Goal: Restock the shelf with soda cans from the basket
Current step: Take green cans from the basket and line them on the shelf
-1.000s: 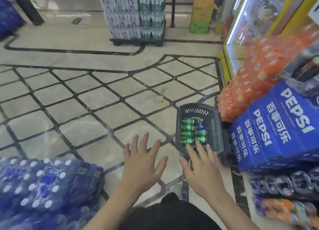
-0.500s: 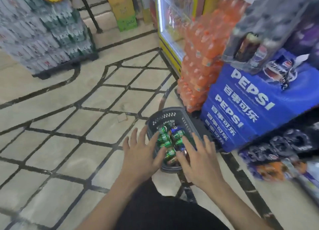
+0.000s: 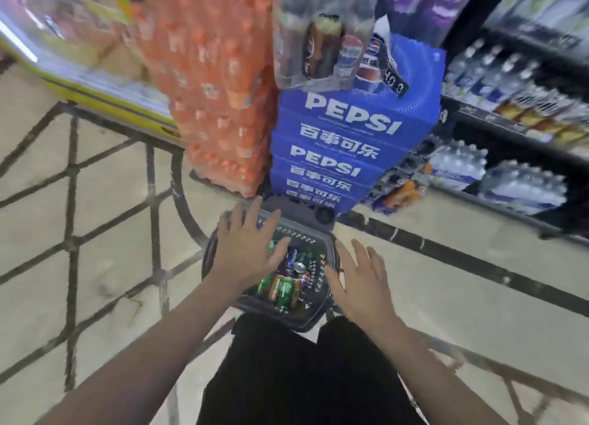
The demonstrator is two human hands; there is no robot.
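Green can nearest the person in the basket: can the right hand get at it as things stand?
Probably yes. The right hand hovers open beside the basket, the green can lies uncovered on top, and the left hand sits farther back.

One head-worn camera looks steeply down and forward: the basket (image 3: 322, 311) sits near, low centre, the blue Pepsi cases (image 3: 350, 144) stand just beyond, and shelves (image 3: 516, 131) run far right.
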